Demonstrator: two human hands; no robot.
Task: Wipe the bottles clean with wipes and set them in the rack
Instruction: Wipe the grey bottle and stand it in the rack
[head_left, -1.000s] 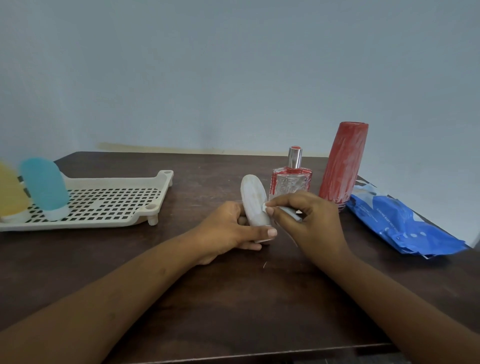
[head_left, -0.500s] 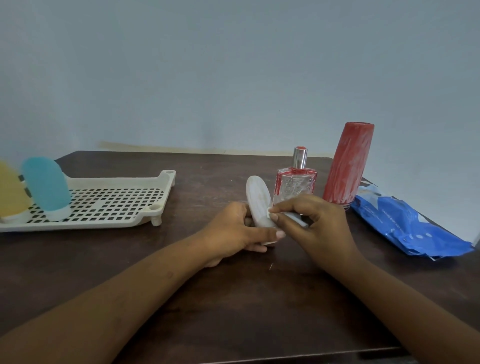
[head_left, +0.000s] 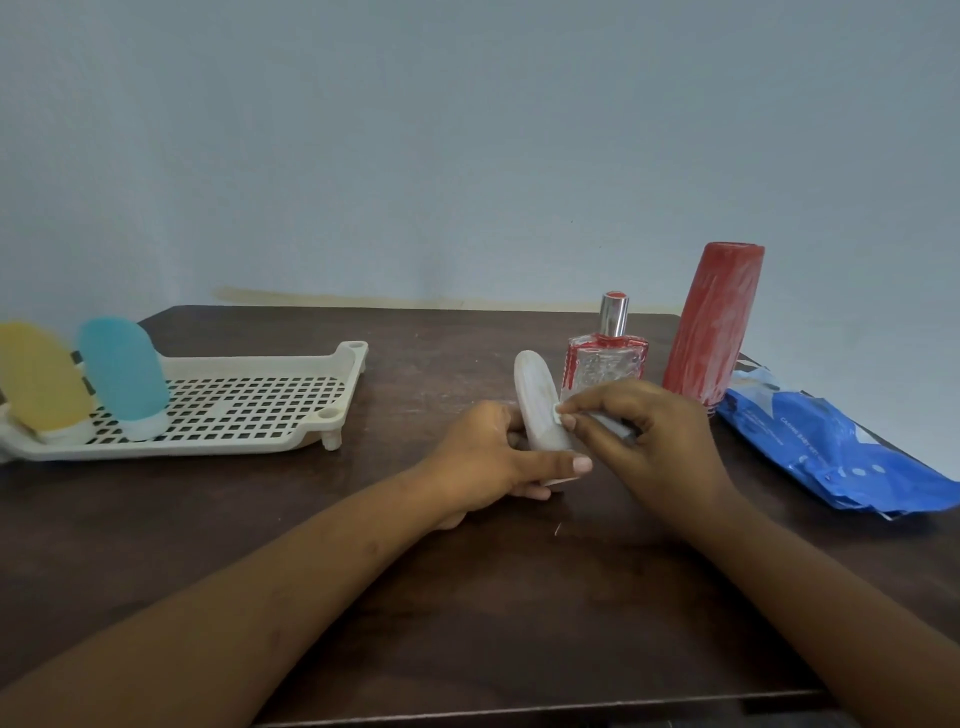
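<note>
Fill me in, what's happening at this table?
A person is cleaning bottles. The left hand grips a white bottle while the right hand pinches a wipe against its side. A yellow bottle and a blue bottle already stand in the rack on the left. A glass bottle and a tall red bottle wait on the table beside the blue wipes pack.
</note>
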